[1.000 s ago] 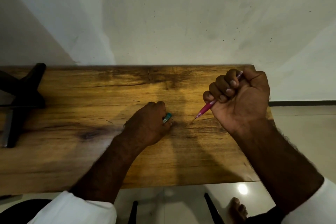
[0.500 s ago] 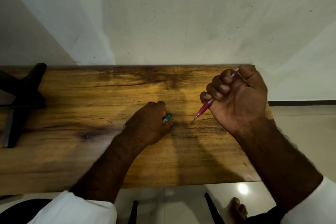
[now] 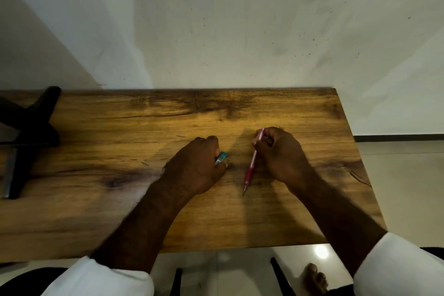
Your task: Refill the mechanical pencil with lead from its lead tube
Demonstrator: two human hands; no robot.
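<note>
Resting on the wooden table (image 3: 96, 199), the left hand (image 3: 197, 166) is curled around the lead tube (image 3: 221, 158); the right hand (image 3: 281, 151) pinches the pink mechanical pencil (image 3: 252, 166), tip toward the person.

Right hand (image 3: 280, 154) grips pencil (image 3: 252, 163); left hand (image 3: 199, 163) grips lead tube (image 3: 221, 157).

Wooden table (image 3: 101, 204), black stand (image 3: 26, 137) at left edge
</note>
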